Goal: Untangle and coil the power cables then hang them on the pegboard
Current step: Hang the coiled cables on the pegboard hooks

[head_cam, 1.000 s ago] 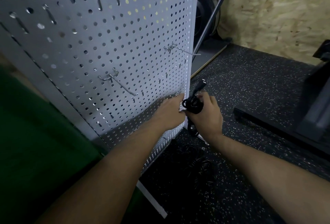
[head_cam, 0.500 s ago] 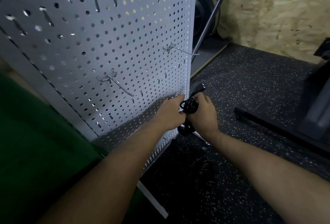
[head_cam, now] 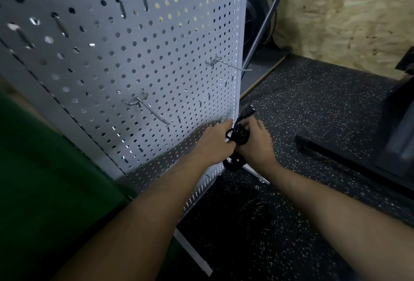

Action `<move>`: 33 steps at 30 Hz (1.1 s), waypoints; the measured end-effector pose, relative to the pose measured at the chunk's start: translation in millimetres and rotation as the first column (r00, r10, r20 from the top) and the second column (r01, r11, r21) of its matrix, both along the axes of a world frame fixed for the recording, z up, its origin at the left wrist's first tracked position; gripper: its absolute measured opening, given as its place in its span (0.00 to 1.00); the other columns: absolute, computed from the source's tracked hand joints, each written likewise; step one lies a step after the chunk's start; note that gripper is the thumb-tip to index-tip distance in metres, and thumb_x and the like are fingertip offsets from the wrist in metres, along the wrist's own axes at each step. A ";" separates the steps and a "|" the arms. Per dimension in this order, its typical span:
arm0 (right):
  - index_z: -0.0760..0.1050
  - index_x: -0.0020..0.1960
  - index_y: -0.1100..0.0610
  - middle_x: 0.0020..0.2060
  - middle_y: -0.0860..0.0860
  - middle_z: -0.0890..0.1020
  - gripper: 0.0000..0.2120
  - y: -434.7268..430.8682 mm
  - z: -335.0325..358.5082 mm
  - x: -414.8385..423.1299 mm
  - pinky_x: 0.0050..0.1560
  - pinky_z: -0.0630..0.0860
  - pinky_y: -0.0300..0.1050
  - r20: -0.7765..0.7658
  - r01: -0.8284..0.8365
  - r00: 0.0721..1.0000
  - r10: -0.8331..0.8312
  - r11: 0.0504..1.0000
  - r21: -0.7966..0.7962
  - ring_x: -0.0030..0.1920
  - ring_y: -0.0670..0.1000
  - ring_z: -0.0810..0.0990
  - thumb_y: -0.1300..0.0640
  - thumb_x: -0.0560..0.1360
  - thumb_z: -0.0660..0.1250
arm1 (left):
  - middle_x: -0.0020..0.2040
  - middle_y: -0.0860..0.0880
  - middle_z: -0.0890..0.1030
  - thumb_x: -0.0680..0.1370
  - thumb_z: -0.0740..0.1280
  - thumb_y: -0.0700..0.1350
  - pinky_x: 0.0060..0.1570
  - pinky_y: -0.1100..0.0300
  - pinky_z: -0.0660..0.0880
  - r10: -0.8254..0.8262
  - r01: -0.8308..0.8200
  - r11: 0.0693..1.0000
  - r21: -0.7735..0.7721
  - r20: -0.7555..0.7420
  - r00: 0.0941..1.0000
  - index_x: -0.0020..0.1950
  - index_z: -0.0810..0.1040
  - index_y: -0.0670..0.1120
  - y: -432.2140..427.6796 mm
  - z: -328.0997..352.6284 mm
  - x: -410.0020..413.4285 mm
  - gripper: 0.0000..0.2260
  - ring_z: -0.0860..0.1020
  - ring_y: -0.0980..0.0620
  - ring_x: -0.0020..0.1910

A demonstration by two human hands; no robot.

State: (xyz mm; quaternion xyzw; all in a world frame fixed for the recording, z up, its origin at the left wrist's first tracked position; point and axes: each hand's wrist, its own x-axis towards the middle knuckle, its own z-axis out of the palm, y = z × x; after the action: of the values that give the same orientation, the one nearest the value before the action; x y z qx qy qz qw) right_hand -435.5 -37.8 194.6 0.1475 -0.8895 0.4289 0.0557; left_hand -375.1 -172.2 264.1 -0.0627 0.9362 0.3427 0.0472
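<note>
A small coiled black power cable (head_cam: 239, 135) is held between both hands at the right edge of the grey pegboard (head_cam: 139, 41). My left hand (head_cam: 215, 144) grips the coil from the left and my right hand (head_cam: 255, 146) grips it from the right. The cable's plug end (head_cam: 248, 110) sticks up above my right fingers, and a loop (head_cam: 234, 162) hangs below the hands. Two metal hooks jut from the board: one (head_cam: 146, 107) left of the hands and one (head_cam: 228, 64) higher near the board's edge. More black cable (head_cam: 248, 200) lies tangled on the floor below.
The speckled black rubber floor (head_cam: 324, 110) stretches to the right. A dark machine base (head_cam: 349, 153) sits at the right. A slanted metal bar (head_cam: 266, 21) and a wooden chipboard wall (head_cam: 347, 12) stand behind the board. Green fabric (head_cam: 33, 180) fills the lower left.
Both hands have stayed at the board's edge, shifting slightly while working the coil. A loop of cable now hangs lower beneath the hands.
</note>
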 end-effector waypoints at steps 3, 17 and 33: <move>0.75 0.57 0.56 0.51 0.50 0.77 0.23 8.3 0.4 2.0 0.47 0.72 0.44 0.008 -0.029 1.000 0.029 0.998 -0.059 0.49 0.51 0.76 0.55 0.67 0.80 | 0.73 0.46 0.77 0.79 0.65 0.38 0.72 0.50 0.68 0.004 -0.004 1.000 -0.011 -0.011 1.000 0.78 0.69 0.47 -1.9 -2.1 -1.2 0.27 0.71 0.44 0.74; 0.70 0.49 0.55 0.47 0.50 0.77 0.23 10.2 -2.1 5.5 0.40 0.67 0.30 -0.014 0.006 1.000 -0.007 0.998 -0.060 0.43 0.48 0.73 0.57 0.65 0.84 | 0.71 0.44 0.78 0.78 0.65 0.38 0.71 0.44 0.70 0.000 0.000 1.000 -0.015 -0.018 1.000 0.74 0.71 0.44 -3.8 -8.3 -4.5 0.24 0.71 0.41 0.73; 0.68 0.49 0.53 0.47 0.49 0.73 0.17 -13.9 2.6 -2.2 0.39 0.67 0.44 -0.032 -0.012 0.999 0.011 0.999 -0.047 0.40 0.43 0.68 0.53 0.70 0.75 | 0.73 0.51 0.74 0.78 0.67 0.34 0.79 0.50 0.64 0.037 -0.040 0.999 -0.014 -0.196 0.980 0.77 0.73 0.47 -15.1 -22.5 -5.6 0.27 0.71 0.51 0.74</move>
State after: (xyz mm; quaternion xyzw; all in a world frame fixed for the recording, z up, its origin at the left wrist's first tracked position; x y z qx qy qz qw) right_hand -437.7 -51.7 197.2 0.1580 -0.8771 0.4479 0.0709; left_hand -380.8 -187.2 241.5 -0.0472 0.9379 0.3397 -0.0524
